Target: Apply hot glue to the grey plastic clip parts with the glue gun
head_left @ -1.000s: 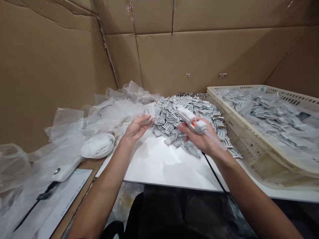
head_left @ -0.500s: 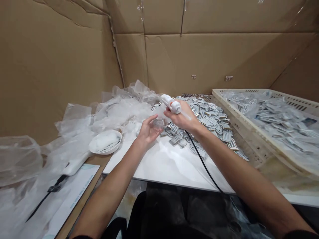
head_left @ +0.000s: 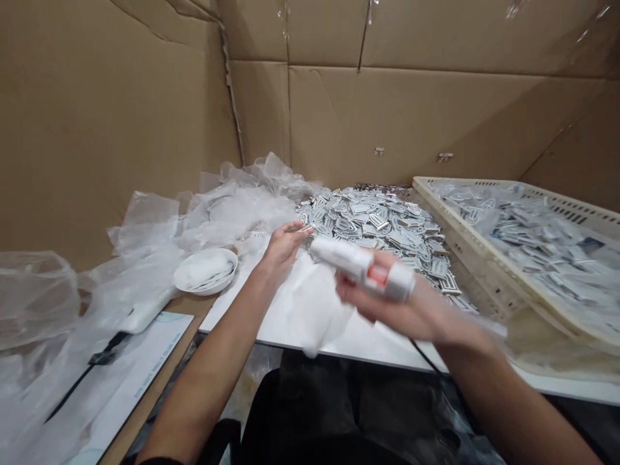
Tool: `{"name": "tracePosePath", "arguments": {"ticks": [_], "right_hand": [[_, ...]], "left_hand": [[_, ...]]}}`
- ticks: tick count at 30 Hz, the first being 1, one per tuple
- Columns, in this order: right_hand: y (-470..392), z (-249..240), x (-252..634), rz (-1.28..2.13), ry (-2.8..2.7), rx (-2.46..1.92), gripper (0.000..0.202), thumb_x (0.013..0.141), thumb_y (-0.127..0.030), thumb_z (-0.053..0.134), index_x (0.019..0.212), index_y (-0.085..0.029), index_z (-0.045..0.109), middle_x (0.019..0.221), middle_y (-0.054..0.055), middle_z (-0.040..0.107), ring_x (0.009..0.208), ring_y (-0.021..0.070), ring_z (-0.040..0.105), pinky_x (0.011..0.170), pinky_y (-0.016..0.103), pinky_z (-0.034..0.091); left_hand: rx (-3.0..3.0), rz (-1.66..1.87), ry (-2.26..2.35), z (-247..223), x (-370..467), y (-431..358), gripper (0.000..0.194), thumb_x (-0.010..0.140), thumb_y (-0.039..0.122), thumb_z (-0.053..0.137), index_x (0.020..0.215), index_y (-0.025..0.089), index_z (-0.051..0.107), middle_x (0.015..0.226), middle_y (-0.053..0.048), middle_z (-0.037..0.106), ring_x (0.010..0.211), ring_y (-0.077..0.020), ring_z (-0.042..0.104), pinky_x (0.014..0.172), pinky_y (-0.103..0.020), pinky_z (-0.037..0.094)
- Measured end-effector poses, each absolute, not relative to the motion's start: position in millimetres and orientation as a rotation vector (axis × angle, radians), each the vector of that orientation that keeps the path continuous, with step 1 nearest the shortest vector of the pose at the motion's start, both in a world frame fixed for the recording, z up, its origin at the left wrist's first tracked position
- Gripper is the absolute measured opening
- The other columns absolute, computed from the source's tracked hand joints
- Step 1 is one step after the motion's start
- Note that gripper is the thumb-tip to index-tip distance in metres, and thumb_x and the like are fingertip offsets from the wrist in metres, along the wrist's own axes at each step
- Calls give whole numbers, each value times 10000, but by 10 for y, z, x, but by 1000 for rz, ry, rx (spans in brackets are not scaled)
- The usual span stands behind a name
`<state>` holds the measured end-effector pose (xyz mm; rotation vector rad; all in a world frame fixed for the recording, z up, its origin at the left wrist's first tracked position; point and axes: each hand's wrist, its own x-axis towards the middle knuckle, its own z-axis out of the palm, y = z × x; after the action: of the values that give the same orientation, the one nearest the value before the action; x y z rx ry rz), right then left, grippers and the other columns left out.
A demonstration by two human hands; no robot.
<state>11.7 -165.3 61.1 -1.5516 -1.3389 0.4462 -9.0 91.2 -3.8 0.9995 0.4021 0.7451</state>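
Observation:
My right hand (head_left: 382,290) is closed around a white hot glue gun (head_left: 349,258) with an orange patch, blurred by motion. A clear glue stick trails from its rear over my wrist, and a black cord (head_left: 426,355) runs down below. Under that hand hangs a thin white plastic bag (head_left: 317,316), smeared; I cannot tell whether the fingers hold it. My left hand (head_left: 283,248) is at the near left edge of a heap of small grey flat pieces (head_left: 382,223). Its fingers are bent together around a small flat piece (head_left: 305,228), mostly hidden.
Crumpled clear plastic bags (head_left: 242,200) pile up at left. Before them stands a white bowl (head_left: 206,271) of white material beside a white handled device (head_left: 145,313). A cream crate (head_left: 465,252) of bagged pieces fills the right. Cardboard walls (head_left: 329,116) enclose the table.
My right hand has swung toward me and to the right with the glue gun, away from my left hand. My left hand has turned slightly, its fingers closer together.

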Motion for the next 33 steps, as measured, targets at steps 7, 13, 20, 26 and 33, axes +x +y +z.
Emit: {"name": "tracePosePath", "arguments": {"ticks": [7,13,20,26,33], "right_hand": [[-1993,-15,-339,814,-1505,-1557,148,939,-278,692,1012,-190,597,897,-4,661,743,126,580,666,230,454],[-2033,64,117,545,-1124,-1639,362,1000,-534,665,1077,-181,661,973,55,697,790,175,678,689,268,576],[-1905,-91,608,219,-904,-1806,417,980,-606,670,947,-194,618,838,23,652,629,159,649,584,278,566],[-1817,-23,887,127,-1044,-1829,397,971,-586,676,925,-194,630,780,23,642,605,178,617,549,308,496],[-1682,261,1078,-29,-1167,-1841,307,972,-468,662,886,-173,639,760,30,634,596,147,547,561,292,397]], "left_hand": [[1148,719,356,-5,-99,867,120,824,128,771,898,84,687,896,-101,718,701,-151,681,646,-271,524],[1284,681,256,22,-167,815,320,630,257,929,809,98,717,770,-41,608,611,-86,489,478,-216,335],[1415,679,357,88,-187,790,163,775,267,689,843,160,586,1020,-113,698,865,-188,652,605,-262,518],[1816,548,543,131,-308,877,87,756,212,603,769,195,518,662,-42,596,564,-192,594,478,-268,349],[2410,-69,169,253,-513,1008,398,598,289,913,973,224,798,598,40,509,536,-125,429,543,-273,305]]}}
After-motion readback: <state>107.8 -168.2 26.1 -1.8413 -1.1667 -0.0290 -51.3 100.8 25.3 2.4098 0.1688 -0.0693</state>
